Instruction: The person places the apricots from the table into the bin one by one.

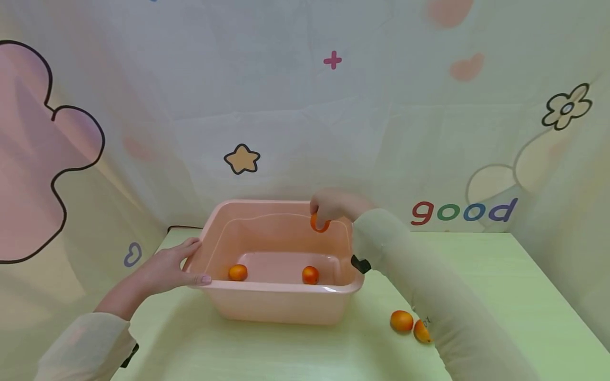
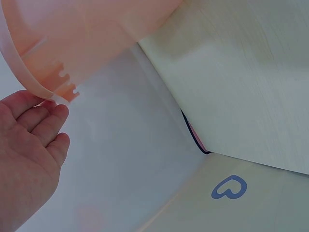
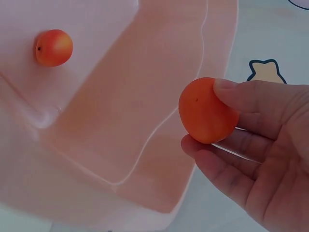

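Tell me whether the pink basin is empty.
Not empty: in the head view, the basin holds one orange fruit toward its left and a second orange fruit further right.

Pale green tabletop (image 1: 500,275): pink basin (image 1: 281,307) on it; two orange fruits (image 1: 402,321) close together at right, one partly hidden.

pink basin (image 1: 281,307), rectangular, open-topped, upright, smooth orange fruit (image 3: 203,113), pinched aloft near the basin's rim

left hand (image 1: 164,267): gripping | right hand (image 1: 333,205): pinching, farther forward | right arm (image 1: 443,296): extended forward, angled inward
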